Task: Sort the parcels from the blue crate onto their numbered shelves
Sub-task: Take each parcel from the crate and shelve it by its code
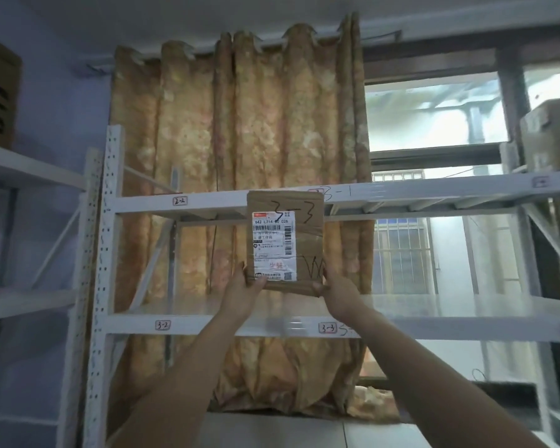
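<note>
Storeroom view: a patterned orange curtain (240, 156) hangs behind a white metal rack (110, 253), with a bright window (434, 114) off to the right and a couple of cardboard boxes (550, 137) parked high on the side racks. I've got one parcel (285, 240) up in the air in front of the rack, standing upright with its face toward the camera. It's a flat brown carton with a white shipping label and "3-3" scrawled on it in marker. The left hand (243, 292) is wrapped round the bottom-left corner with the thumb on the front, and the right hand (338, 294) is pinching the bottom-right corner, so both are clamped on the parcel and neither is free. The blue crate isn't in shot at all. My read is that this is the check-the-number step: the parcel is held up to be read and hasn't been set down. Right below it, the lower shelf (434, 315) has a small tag reading 3-3 (328, 327) on its front beam, with a 3-2 tag (162, 325) further left and a 2-2 tag (179, 201) on the beam above. So I'd say the next move is to tip the carton flat, bring it down and forward, and slide it onto that lower shelf to the right of the 3-3 tag, making sure it doesn't drift into the 3-2 stretch. The shelf looks bare there, so it should be easy.
</note>
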The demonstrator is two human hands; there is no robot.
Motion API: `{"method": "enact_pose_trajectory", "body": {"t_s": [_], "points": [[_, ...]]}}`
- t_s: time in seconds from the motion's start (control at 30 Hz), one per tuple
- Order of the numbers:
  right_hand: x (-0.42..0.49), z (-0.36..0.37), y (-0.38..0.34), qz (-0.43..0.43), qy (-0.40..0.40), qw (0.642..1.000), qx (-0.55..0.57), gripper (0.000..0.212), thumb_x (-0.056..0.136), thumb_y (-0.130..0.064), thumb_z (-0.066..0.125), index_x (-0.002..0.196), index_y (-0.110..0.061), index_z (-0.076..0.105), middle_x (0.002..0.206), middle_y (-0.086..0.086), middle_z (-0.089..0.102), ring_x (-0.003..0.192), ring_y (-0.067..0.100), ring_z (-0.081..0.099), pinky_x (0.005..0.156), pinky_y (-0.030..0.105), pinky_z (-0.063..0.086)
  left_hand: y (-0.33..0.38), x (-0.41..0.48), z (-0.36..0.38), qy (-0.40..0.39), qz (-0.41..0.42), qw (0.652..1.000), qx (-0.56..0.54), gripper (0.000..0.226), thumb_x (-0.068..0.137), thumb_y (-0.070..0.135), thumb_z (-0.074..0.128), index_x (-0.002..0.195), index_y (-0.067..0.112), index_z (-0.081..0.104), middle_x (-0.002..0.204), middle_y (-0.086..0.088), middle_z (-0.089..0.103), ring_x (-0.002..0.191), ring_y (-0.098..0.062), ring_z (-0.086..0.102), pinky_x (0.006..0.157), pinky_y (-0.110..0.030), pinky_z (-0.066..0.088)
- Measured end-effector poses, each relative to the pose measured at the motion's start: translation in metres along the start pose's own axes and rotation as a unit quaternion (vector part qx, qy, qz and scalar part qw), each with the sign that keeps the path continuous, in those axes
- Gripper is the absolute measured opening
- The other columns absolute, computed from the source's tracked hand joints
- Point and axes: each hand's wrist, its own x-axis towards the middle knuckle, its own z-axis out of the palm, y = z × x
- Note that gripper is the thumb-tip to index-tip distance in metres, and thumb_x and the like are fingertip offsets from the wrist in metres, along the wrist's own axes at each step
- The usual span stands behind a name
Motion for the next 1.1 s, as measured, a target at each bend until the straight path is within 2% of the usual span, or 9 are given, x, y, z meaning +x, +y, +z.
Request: {"method": "enact_pose_trajectory", "body": {"t_s": [0.07,0.13,0.27,0.37,0.53,0.63,0.73,0.9,1.1], "points": [[0.001,-0.011,0.014,-0.008,0.012,1.0,0.02,0.066,0.095,-0.011,0.052,0.151,-0.022,0.018,0.142,0.013,0.048,0.132,0.034,0.044,0.108,0.046,0.038,-0.002,0.004,0.018,-0.006,0.0,1.0,0.006,0.038,0.094,0.009,0.051,0.132,0.007,0.045,0.129,-0.007,0.056,0.116,-0.02,0.053,0.105,-0.036,0.04],[0.001,-0.021,0.028,-0.007,0.016,0.999,0.039,0.061,0.095,-0.008,0.052,0.148,-0.022,0.027,0.138,0.01,0.052,0.128,0.031,0.048,0.108,0.044,0.039,-0.006,0.007,0.034,-0.018,-0.001,1.0,0.017,0.038,0.095,0.011,0.051,0.132,0.008,0.046,0.129,-0.005,0.057,0.114,-0.018,0.053,0.102,-0.032,0.04],[0.004,-0.028,0.053,0.005,0.038,0.999,0.03,0.056,0.095,-0.006,0.05,0.147,-0.021,0.035,0.121,0.009,0.064,0.111,0.027,0.059,0.093,0.032,0.044,-0.015,0.013,0.06,-0.049,0.001,0.999,0.017,0.042,0.096,0.007,0.047,0.137,0.007,0.041,0.135,-0.007,0.053,0.124,-0.022,0.049,0.106,-0.032,0.037],[0.007,-0.022,0.065,-0.001,0.058,0.998,0.026,0.052,0.095,-0.004,0.05,0.144,-0.018,0.041,0.117,0.005,0.065,0.107,0.026,0.061,0.087,0.027,0.044,-0.026,0.025,0.069,-0.059,0.004,0.998,0.035,0.042,0.097,0.005,0.044,0.139,0.008,0.038,0.137,-0.007,0.052,0.126,-0.022,0.047,0.107,-0.032,0.037],[0.019,-0.004,0.086,0.002,0.133,0.99,0.052,0.04,0.096,-0.004,0.045,0.132,-0.018,0.056,0.097,-0.007,0.064,0.092,0.016,0.062,0.076,0.021,0.043,-0.053,0.052,0.082,-0.073,0.017,0.995,0.07,0.041,0.098,0.008,0.041,0.139,0.013,0.04,0.134,-0.003,0.054,0.121,-0.018,0.05,0.095,-0.02,0.036],[0.03,0.009,0.102,0.033,0.124,0.991,0.032,0.042,0.098,-0.004,0.042,0.136,-0.016,0.052,0.107,0.002,0.068,0.101,0.022,0.063,0.079,0.023,0.044,-0.075,0.067,0.09,-0.089,0.012,0.992,0.089,0.045,0.098,0.01,0.04,0.143,0.014,0.035,0.135,-0.002,0.054,0.121,-0.016,0.049,0.095,-0.019,0.036],[0.045,0.021,0.117,0.042,0.1,0.994,0.001,0.048,0.097,0.002,0.036,0.14,-0.016,0.046,0.119,0.008,0.067,0.107,0.024,0.062,0.083,0.021,0.043,-0.101,0.084,0.097,-0.105,0.009,0.988,0.114,0.046,0.099,0.014,0.038,0.145,0.015,0.03,0.138,-0.004,0.052,0.126,-0.022,0.048,0.101,-0.026,0.037],[0.062,0.04,0.14,0.049,0.098,0.994,-0.004,0.054,0.097,0.003,0.031,0.141,-0.026,0.044,0.119,-0.003,0.065,0.101,0.008,0.058,0.089,0.02,0.043,-0.142,0.103,0.113,-0.147,0.018,0.979,0.137,0.047,0.1,0.019,0.036,0.146,0.022,0.024,0.142,0.001,0.048,0.129,-0.021,0.046,0.103,-0.03,0.038],[0.074,0.058,0.166,0.083,0.083,0.992,-0.041,0.048,0.099,-0.008,0.029,0.139,-0.031,0.043,0.116,-0.006,0.067,0.102,0.013,0.063,0.089,0.026,0.048,-0.176,0.117,0.126,-0.168,0.009,0.972,0.166,0.046,0.1,0.021,0.036,0.144,0.027,0.025,0.14,0.002,0.05,0.127,-0.022,0.048,0.103,-0.032,0.041]]}}
